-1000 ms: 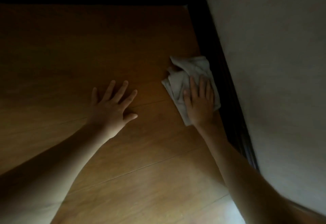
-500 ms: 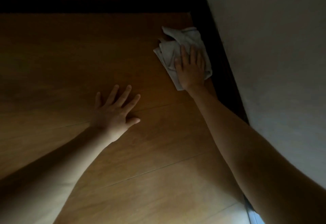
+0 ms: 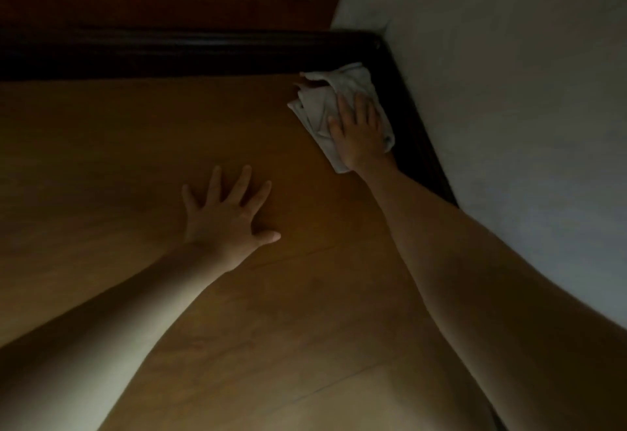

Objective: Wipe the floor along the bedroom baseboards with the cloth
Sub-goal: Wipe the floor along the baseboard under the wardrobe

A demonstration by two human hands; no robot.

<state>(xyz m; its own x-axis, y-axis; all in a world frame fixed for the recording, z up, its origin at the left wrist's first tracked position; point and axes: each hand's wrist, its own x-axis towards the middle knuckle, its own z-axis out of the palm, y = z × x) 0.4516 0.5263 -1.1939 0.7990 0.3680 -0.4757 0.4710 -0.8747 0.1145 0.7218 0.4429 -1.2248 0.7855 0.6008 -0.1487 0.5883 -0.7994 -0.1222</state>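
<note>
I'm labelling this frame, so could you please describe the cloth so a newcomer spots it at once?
Find the corner where the two dark baseboards meet. The cloth lies on the wooden floor just inside it, under the right hand. It is the only pale, crumpled thing there.

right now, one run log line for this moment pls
step: wiping floor into corner | right hand: flat on cloth beside baseboard | left hand: flat on floor, fingers spread

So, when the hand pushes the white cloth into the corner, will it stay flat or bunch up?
The white cloth is probably floppy: it already lies in crumpled folds. Its free front edge may bunch against the dark baseboard. Under the flat right hand it should slide easily on the smooth wooden floor.
</note>
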